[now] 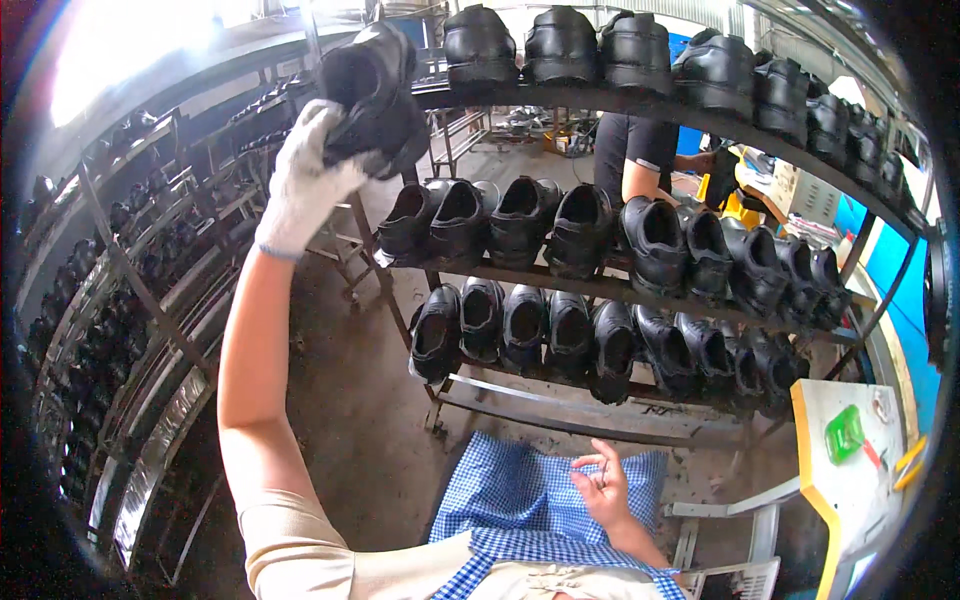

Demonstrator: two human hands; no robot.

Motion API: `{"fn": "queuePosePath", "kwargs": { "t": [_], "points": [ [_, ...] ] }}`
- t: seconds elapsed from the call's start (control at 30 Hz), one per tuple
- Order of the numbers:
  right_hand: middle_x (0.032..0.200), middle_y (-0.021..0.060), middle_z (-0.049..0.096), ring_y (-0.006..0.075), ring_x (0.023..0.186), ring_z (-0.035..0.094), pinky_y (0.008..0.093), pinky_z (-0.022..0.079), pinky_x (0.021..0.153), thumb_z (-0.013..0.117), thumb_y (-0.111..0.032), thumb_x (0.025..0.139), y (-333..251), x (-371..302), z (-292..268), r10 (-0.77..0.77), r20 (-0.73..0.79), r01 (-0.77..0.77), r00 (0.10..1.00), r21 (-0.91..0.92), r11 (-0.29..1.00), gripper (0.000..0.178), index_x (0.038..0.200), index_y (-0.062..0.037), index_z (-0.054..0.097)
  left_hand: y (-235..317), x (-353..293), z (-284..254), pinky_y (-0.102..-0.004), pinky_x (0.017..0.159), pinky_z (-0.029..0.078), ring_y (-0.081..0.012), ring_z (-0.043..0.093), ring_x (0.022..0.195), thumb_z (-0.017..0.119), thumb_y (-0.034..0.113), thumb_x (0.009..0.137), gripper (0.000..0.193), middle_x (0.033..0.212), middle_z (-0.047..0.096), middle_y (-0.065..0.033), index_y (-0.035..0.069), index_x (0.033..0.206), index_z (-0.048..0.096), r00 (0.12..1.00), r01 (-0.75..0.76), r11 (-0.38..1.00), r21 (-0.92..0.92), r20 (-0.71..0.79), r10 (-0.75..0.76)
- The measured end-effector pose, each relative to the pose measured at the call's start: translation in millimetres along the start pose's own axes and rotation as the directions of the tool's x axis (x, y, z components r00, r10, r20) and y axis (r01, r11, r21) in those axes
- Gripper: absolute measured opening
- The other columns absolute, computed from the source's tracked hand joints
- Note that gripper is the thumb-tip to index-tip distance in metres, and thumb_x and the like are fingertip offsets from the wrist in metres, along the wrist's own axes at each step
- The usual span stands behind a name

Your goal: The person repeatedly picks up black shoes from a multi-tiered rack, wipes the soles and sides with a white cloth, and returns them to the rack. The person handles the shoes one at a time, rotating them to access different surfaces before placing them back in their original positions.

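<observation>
High at the left, my left hand (305, 185), in a white knitted glove, grips a black shoe (395, 125). The shoe is raised beside the left end of the rack's top shelf, its opening toward me. Whether a second shoe is pressed against it I cannot tell. Bare and partly curled, my right hand (605, 492) hovers over my blue checked apron (500, 500), its fingers apart and nothing visible in it. In front of me, black shoes (520, 205) stand in rows on the metal rack (590, 280).
Other racks with dark shoes (90, 370) line the left side. Behind the main rack a person in a dark shirt (640, 145) stands near a cluttered table. At my right is a white table (845, 480) with yellow edging, bearing a green container (845, 434).
</observation>
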State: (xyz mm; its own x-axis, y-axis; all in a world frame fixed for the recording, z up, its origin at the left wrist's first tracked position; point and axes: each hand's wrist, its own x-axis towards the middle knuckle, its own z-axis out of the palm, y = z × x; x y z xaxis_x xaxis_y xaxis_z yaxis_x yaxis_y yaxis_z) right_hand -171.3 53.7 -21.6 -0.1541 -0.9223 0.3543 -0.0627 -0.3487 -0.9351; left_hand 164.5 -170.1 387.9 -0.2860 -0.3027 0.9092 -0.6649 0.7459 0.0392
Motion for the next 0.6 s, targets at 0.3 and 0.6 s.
{"fn": "queuePosePath", "kwargs": {
  "t": [0.3, 0.6],
  "points": [
    [0.101, 0.0097, 0.063, 0.0000, 0.056, 0.048, 0.0154, 0.039, 0.050, 0.069, -0.004, 0.085, 2.0, -9.3, -7.5, 0.127, -0.018, -0.125, 0.992, 0.099, 0.987, 0.058, 0.135, -0.0021, 0.039, -27.1, 66.1, 6.7, -0.0307, 0.097, 0.042, -0.0183, 0.051, 0.117, 0.071, 0.018, 0.081, 0.059, 0.131, 0.052, -0.0089, 0.015, 0.135, 0.048, 0.899, 0.436, 0.857, -0.275, 0.179, -0.400],
    [0.097, 0.0057, 0.062, -0.0003, 0.059, 0.050, 0.0166, 0.040, 0.051, 0.067, -0.006, 0.087, 19.5, -19.3, -13.0, 0.184, -0.074, -0.174, 0.980, 0.131, 0.976, 0.052, 0.134, -0.0026, 0.044, -41.7, 53.2, 61.4, -0.0327, 0.101, 0.041, -0.0193, 0.047, 0.127, 0.061, 0.017, 0.090, 0.064, 0.145, 0.042, -0.0125, 0.019, 0.147, 0.033, 0.903, 0.364, 0.900, -0.239, -0.144, -0.404]
  ]
}}
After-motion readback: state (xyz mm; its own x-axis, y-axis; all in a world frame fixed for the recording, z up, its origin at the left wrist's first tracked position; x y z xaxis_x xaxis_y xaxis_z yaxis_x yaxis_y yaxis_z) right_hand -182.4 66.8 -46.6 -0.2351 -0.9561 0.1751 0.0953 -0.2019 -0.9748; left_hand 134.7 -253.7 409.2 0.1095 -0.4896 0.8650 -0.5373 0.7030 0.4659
